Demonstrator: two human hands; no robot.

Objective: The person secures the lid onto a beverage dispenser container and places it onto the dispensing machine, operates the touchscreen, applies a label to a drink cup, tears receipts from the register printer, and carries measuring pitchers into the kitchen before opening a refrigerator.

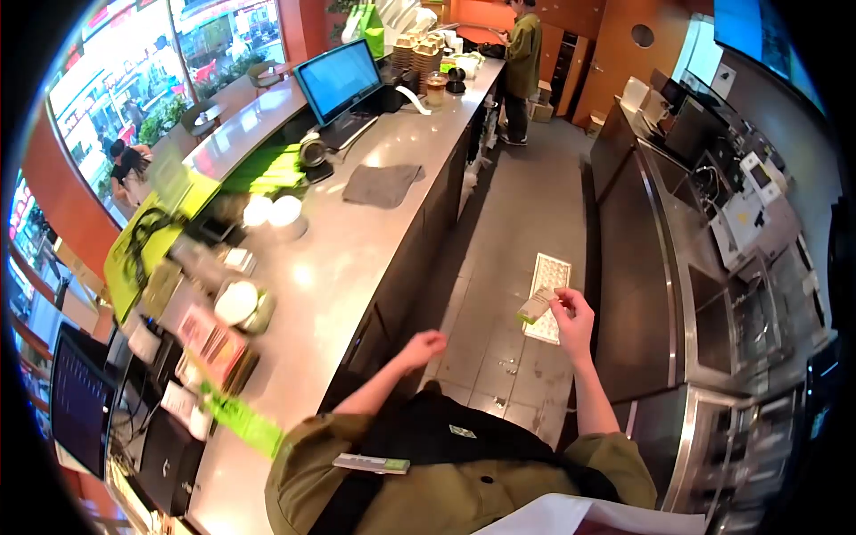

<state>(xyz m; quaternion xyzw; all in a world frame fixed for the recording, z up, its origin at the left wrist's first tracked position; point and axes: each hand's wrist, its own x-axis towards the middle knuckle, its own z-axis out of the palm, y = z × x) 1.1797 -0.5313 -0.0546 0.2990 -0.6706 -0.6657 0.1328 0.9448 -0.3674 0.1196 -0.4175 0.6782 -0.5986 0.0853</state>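
Observation:
My right hand [575, 319] pinches a small pale card with a green edge [536, 306] between thumb and fingers, held up over the aisle floor. Its print is too small to read. Behind the card, a white perforated mat [547, 277] lies on the tiles. My left hand [423, 349] hovers beside the counter's front edge with its fingers curled in, touching nothing; I see no object in it. A dark apron [446, 439] covers my front, and a name tag [371, 464] is on its strap.
The long counter [334, 259] on the left carries a grey cloth [382, 185], a monitor [339, 80], cups and boxes. A steel work counter with sinks [709, 312] borders the right. Farther up the aisle stands another person [522, 71]. The floor looks wet near my feet.

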